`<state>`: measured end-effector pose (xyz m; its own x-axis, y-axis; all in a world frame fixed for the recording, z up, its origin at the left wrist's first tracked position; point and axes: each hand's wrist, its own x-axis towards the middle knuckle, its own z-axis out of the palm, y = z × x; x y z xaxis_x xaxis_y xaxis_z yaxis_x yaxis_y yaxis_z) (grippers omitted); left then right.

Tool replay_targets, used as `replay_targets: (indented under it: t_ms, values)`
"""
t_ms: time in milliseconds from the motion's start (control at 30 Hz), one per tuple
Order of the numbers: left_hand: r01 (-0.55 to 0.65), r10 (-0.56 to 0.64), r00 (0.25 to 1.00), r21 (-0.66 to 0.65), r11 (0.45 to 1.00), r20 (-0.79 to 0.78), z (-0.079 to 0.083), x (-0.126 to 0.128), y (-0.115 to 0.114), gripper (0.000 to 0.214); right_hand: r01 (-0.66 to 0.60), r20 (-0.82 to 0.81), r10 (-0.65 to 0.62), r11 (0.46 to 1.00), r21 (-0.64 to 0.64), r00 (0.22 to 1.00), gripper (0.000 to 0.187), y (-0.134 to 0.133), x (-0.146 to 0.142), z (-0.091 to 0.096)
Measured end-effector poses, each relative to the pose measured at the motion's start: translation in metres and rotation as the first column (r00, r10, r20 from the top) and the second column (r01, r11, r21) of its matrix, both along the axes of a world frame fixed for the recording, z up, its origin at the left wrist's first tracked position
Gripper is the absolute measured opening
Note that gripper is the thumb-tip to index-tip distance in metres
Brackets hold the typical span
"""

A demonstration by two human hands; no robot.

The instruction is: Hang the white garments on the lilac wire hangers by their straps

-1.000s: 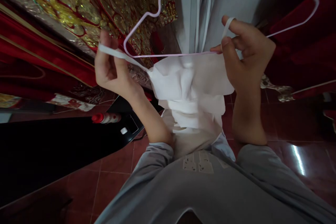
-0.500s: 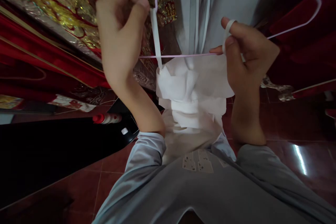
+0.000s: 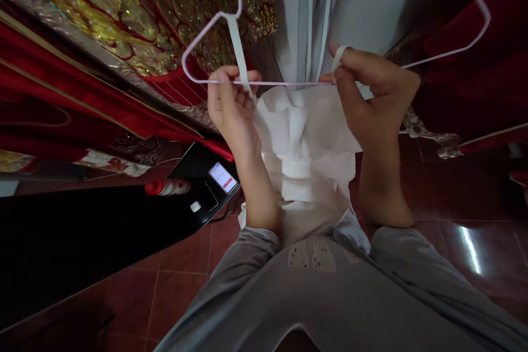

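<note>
A pale pink clothes hanger spans the view between my hands. One white strap of a white, layered garment is hooked over the left notch of the hanger and crosses its bottom bar. My left hand has its thumb on that bar near the left corner, fingers curled behind it. My right hand pinches the other strap, which loops over the index finger. Another right fingertip touches the bar. Below the bar the garment hangs down toward my lap.
Gold sequined and red fabrics hang at the left, dark red cloth at the right. On a black table are a red-capped bottle, a lit phone, a dark phone and a small white case.
My left hand has left the hanger's left notch and come down to its bottom bar. The left strap stays on the notch. My right hand has shifted slightly left with its strap.
</note>
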<state>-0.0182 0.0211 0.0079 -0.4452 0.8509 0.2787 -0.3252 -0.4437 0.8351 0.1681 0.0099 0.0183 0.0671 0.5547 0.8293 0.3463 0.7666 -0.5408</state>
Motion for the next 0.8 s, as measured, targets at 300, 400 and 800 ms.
replay_targets:
  t_ms: [300,400,800]
  values:
    - [0.011,-0.003,0.996,0.079,0.997,-0.092,-0.001,-0.006,0.006,0.030,0.184,-0.196,-0.133,0.944,0.275,0.972,0.027,0.045,0.113,-0.013]
    - [0.044,-0.039,0.997,0.074,0.996,-0.069,-0.003,-0.011,0.007,0.025,0.118,-0.253,-0.058,0.966,0.229,0.966,0.037,0.051,0.150,-0.018]
    - [0.020,-0.019,1.000,0.046,0.999,-0.014,0.003,-0.006,0.008,0.027,0.117,0.066,-0.115,0.992,-0.037,0.991,0.036,0.058,0.104,0.029]
